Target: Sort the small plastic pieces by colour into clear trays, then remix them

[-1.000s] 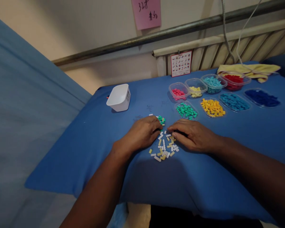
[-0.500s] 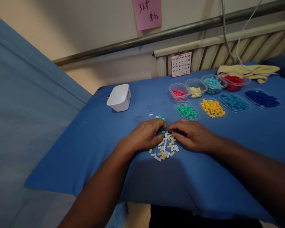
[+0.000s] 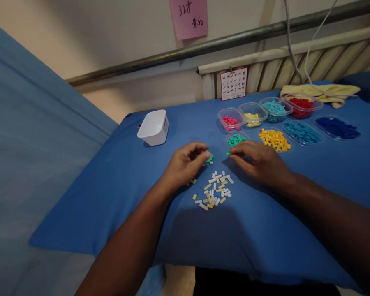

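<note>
My right hand point(image 3: 260, 161) pinches a small green building brick point(image 3: 228, 153) between thumb and fingertips, just in front of the tub of green bricks point(image 3: 237, 139). Curled with thumb and fingers close together, my left hand point(image 3: 185, 164) is beside a little cluster of green bricks point(image 3: 210, 158); what its fingers hold, if anything, is hidden. A few yellowish pieces point(image 3: 191, 181) lie under the left wrist. Nearer to me, a loose pile of white and pale yellow bricks point(image 3: 216, 190) is spread on the blue cloth point(image 3: 135, 185).
Clear tubs of pink point(image 3: 230, 122), pale yellow point(image 3: 252, 120), turquoise point(image 3: 274, 108), red point(image 3: 301, 106), orange-yellow point(image 3: 275, 139), blue point(image 3: 302, 132) and dark blue bricks point(image 3: 337, 126) stand at the back right. A white box point(image 3: 154, 128) is at the back left, a yellow cloth point(image 3: 320, 92) far right.
My hands have drawn apart and away from the pile. The right hand moved right with a green brick in its fingertips, its dark object no longer visible; the left moved slightly up and left.
</note>
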Tool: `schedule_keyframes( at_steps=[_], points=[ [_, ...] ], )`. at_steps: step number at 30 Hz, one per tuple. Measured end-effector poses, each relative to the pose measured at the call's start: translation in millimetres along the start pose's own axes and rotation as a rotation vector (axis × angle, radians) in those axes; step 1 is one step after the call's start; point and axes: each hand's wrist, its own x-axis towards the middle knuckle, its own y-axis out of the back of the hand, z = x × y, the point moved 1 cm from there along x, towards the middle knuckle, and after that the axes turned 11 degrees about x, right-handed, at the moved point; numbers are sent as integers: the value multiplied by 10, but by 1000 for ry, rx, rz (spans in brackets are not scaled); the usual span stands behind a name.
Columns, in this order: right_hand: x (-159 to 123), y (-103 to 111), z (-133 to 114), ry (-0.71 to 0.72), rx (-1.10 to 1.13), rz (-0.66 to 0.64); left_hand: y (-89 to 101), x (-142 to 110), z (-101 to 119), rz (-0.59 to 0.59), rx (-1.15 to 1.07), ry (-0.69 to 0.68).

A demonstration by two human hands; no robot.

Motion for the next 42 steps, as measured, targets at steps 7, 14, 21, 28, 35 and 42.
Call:
schedule_keyframes(
  at_steps=[7, 14, 21, 28, 35, 42],
  points=[
    [-26, 201, 481, -122, -244, 109, 290, 38, -186, -37, 551, -110],
    [-34, 140, 357, -96, -235, 90, 174, 1, -109, -178, 826, -147],
    [-39, -5, 124, -4, -100, -66, 167, 6, -12, -158, 914, -136],
    [-27, -128, 6, 30, -44, -149, -82, 126, 14, -139, 922, -323],
    [-54, -121, 28, 18, -44, -183, -48, 119, -11, -226, 944, -387],
    [-48, -149, 1, 25, -20, -245, -22, 117, 9, -253, 909, -343]
  ],
)
